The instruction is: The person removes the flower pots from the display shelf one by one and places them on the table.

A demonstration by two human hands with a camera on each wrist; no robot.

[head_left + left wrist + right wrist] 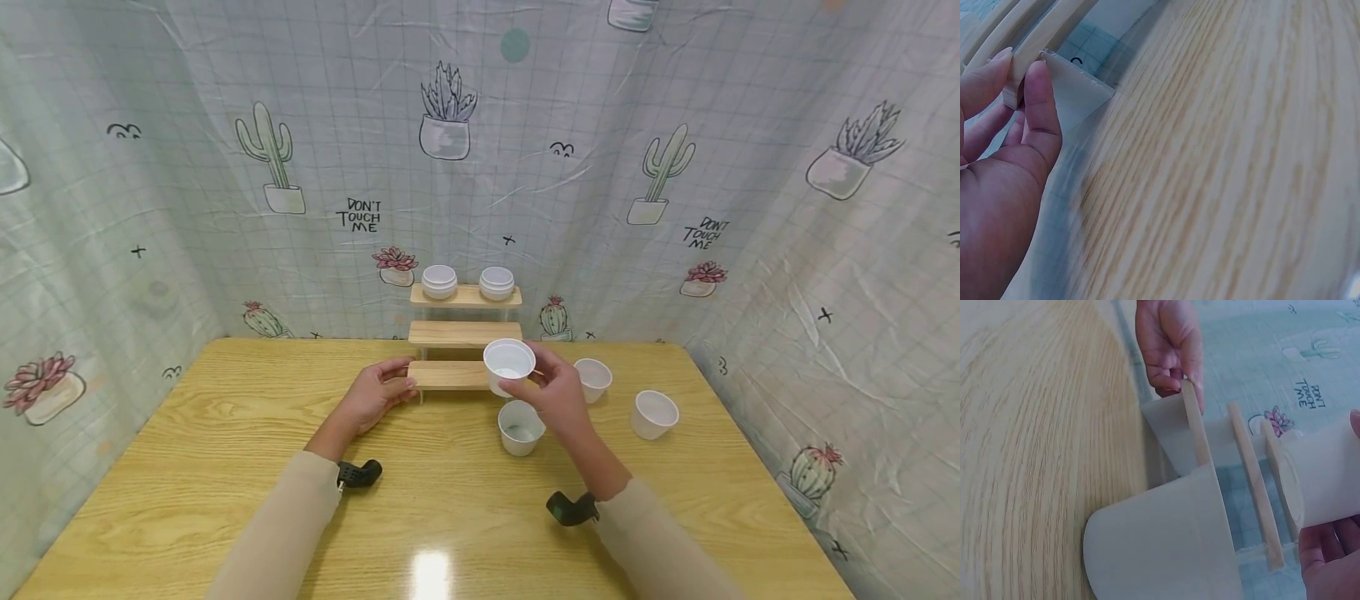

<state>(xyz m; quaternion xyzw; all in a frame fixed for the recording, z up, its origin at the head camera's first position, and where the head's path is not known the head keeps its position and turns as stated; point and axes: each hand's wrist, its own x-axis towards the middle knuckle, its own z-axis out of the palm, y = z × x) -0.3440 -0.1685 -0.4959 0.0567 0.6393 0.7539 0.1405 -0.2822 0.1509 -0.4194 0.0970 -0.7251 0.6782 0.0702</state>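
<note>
A small three-tier wooden shelf [448, 375] on clear supports stands at the back of the table. My left hand [371, 396] pinches the left end of its lowest board between thumb and fingers, as the left wrist view shows up close. In my right hand [558, 396] is a white cup [510, 360], gripped by its side and raised near the right end of that board. Below it, another white cup [521, 429] stands on the table in front of the shelf. Two small stacks of white bowls, one left [439, 282] and one right [497, 282], sit on the top board.
Two more white cups stand to the right of my right hand, a nearer cup [655, 414] and a farther cup [594, 379]. A printed cactus curtain [480, 192] hangs behind and beside the wooden table [450, 508]. Both wrists carry black camera mounts.
</note>
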